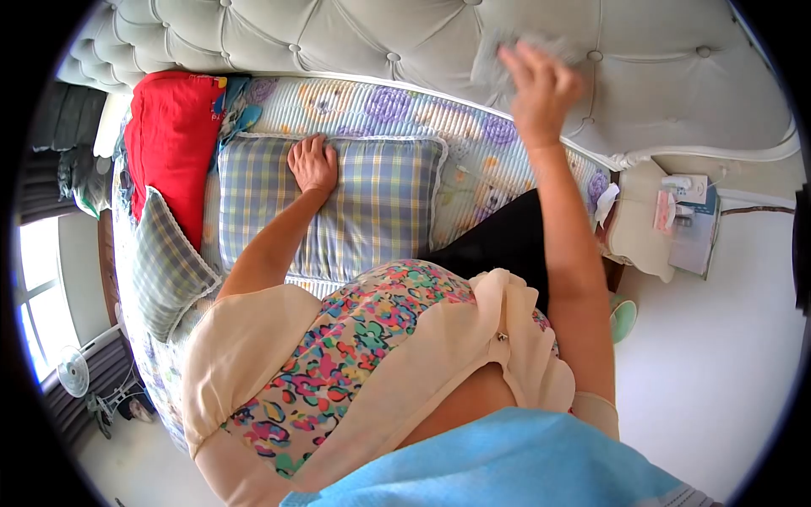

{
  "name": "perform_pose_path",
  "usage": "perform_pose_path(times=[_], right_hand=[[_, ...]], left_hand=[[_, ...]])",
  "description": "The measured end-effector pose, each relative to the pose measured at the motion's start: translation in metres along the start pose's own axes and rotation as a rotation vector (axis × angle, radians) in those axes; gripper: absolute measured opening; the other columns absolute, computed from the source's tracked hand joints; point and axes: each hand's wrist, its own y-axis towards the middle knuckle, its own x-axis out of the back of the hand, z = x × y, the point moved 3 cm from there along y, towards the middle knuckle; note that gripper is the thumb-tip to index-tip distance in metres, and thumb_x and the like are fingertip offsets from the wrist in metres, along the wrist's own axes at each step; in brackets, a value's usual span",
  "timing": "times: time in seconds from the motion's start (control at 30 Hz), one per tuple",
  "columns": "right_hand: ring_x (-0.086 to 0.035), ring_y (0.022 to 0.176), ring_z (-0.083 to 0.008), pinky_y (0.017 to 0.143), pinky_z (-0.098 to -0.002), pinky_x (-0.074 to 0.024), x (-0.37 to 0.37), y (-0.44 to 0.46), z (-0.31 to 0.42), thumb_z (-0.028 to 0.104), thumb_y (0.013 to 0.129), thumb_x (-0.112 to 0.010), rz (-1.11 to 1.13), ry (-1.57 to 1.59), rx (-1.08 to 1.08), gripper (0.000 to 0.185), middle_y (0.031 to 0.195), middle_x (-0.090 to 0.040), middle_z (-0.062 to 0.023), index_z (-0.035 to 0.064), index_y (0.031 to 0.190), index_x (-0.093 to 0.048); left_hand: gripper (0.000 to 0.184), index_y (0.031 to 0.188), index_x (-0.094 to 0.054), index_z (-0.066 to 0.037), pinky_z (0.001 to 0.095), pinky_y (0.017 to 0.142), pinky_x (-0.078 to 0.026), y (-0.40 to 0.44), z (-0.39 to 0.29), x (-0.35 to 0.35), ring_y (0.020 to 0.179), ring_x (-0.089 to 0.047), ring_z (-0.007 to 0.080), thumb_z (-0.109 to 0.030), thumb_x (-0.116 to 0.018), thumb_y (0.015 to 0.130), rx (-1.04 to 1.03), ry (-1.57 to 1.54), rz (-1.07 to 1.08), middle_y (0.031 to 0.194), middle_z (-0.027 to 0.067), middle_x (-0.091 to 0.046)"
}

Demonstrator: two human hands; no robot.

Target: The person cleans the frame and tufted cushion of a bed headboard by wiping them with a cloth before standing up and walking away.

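My left hand lies flat on a plaid pillow with white lace trim, its fingers stretched out and holding nothing. Up at the right, my right hand grips a greyish cloth against the tufted headboard. Motion blurs the cloth and fingertips somewhat. The headboard is pale grey with buttons. Below it is the bed, covered with a quilted flowered mat.
Left of the plaid pillow are a red pillow and a second plaid pillow. A nightstand at the right bears a tissue pack and books. A fan stands by the window; a green bin-like object sits on the floor.
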Motion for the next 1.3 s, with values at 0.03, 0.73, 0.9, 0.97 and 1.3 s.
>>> perform_pose_path(times=[0.03, 0.73, 0.9, 0.97, 1.3], right_hand=[[-0.052, 0.115, -0.0169, 0.1, -0.043, -0.035, -0.005, -0.032, 0.008, -0.001, 0.078, -0.064, 0.101, 0.039, -0.034, 0.05, 0.12, -0.062, 0.0136, 0.0325, 0.114, -0.074], [-0.051, 0.111, -0.0171, 0.101, -0.0429, -0.0335, -0.004, -0.068, 0.006, 0.002, 0.075, -0.069, 0.229, 0.102, -0.084, 0.041, 0.115, -0.063, 0.0123, 0.0288, 0.106, -0.075], [-0.05, 0.114, -0.0208, 0.101, -0.0468, -0.0339, 0.037, -0.01, 0.016, -0.01, 0.066, -0.064, 0.287, 0.252, -0.213, 0.058, 0.115, -0.063, 0.0112, 0.0273, 0.109, -0.073], [-0.051, 0.106, -0.0271, 0.091, -0.0434, -0.0375, 0.057, 0.055, 0.015, -0.008, 0.062, -0.06, 0.021, 0.232, -0.094, 0.062, 0.118, -0.064, 0.0065, 0.0263, 0.111, -0.074], [-0.05, 0.112, -0.014, 0.099, -0.0401, -0.0336, -0.021, -0.076, 0.016, 0.007, 0.081, -0.071, 0.029, 0.066, -0.061, 0.025, 0.114, -0.063, 0.015, 0.0268, 0.096, -0.076]], left_hand=[[0.033, 0.116, -0.067, -0.011, 0.0465, 0.114, -0.03, -0.002, 0.001, 0.001, 0.124, -0.054, 0.028, -0.032, -0.053, 0.095, 0.003, 0.007, 0.001, 0.125, 0.0052, -0.066], [0.033, 0.118, -0.067, -0.013, 0.0461, 0.115, -0.03, -0.003, 0.004, 0.0, 0.124, -0.054, 0.0269, -0.032, -0.052, 0.096, 0.013, 0.03, 0.046, 0.126, 0.0038, -0.065], [0.033, 0.118, -0.067, -0.012, 0.0469, 0.114, -0.03, -0.002, 0.002, -0.001, 0.123, -0.054, 0.028, -0.033, -0.053, 0.096, 0.021, 0.036, 0.018, 0.126, 0.0046, -0.065], [0.033, 0.118, -0.067, -0.012, 0.0469, 0.114, -0.03, -0.002, 0.003, -0.004, 0.123, -0.054, 0.0281, -0.033, -0.053, 0.096, 0.03, 0.036, 0.033, 0.126, 0.0045, -0.065], [0.031, 0.118, -0.067, -0.014, 0.0462, 0.115, -0.03, 0.0, 0.004, -0.005, 0.124, -0.054, 0.0276, -0.032, -0.052, 0.097, 0.035, 0.043, 0.026, 0.127, 0.003, -0.065]])
